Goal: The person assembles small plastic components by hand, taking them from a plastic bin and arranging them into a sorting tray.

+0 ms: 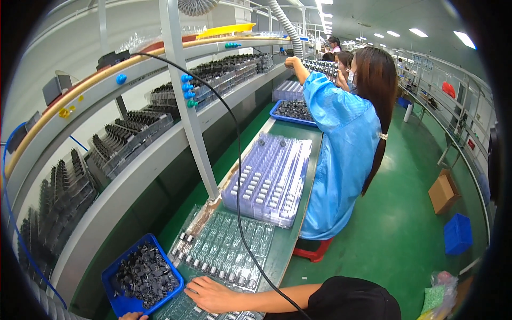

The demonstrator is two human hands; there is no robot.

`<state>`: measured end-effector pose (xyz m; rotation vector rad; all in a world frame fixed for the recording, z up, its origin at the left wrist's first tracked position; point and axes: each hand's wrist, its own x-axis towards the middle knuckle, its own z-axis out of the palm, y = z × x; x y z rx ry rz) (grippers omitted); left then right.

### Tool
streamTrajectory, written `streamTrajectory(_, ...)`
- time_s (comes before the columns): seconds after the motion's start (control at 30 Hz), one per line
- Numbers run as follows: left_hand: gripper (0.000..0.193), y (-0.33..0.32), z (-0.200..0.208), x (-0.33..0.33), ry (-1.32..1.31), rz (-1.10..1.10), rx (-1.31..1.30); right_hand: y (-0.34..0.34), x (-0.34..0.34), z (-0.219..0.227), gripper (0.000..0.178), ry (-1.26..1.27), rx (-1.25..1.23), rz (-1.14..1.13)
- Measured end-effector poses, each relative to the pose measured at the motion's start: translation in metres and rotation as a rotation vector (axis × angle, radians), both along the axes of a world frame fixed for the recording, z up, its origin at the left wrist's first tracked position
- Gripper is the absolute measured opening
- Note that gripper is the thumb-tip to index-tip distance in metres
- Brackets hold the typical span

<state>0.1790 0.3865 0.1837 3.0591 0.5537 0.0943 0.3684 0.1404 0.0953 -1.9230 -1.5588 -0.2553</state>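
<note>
My right hand (209, 295) reaches in from the lower right, over the near end of a clear plastic blister tray (218, 240). Its fingers point left and are spread apart; their undersides are hidden. Small silver-and-black cylindrical parts (212, 270) stand in a row across the tray, just beyond that hand. A sliver of my left hand (132, 316) shows at the bottom edge, beside a blue bin (108, 278). Whether it holds anything is cut off from view. Small black plastic parts (146, 272) are heaped in the bin.
A stack of clear trays with white-topped parts (269, 181) stands farther along the bench. A black cable (238, 160) hangs across it. At the right sits a co-worker in a blue smock (341, 144), near another blue bin (277, 114). Racked black parts (128, 138) line a shelf left.
</note>
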Motion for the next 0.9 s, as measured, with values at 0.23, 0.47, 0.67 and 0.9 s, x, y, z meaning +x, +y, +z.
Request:
streamTrajectory(0.23, 0.03, -0.037, 0.018, 0.007, 0.07, 0.112, -0.116, -0.007, 0.006, 0.005, 0.034, 0.012, -0.058, 0.004)
streamTrajectory(0.47, 0.031, -0.057, 0.035, 0.027, 0.056, 0.14, -0.132, -0.004, 0.009, 0.005, 0.035, 0.016, 0.049, 0.019)
streamTrajectory(0.67, 0.035, -0.049, 0.02, 0.08, -0.26, -0.097, -0.142, -0.004, 0.006, 0.003, 0.042, -0.042, 0.048, 0.003)
streamTrajectory(0.9, 0.034, -0.034, -0.008, 0.105, -0.104, -0.097, -0.101, -0.011, 0.007, 0.016, 0.046, 0.0, -0.035, 0.01)
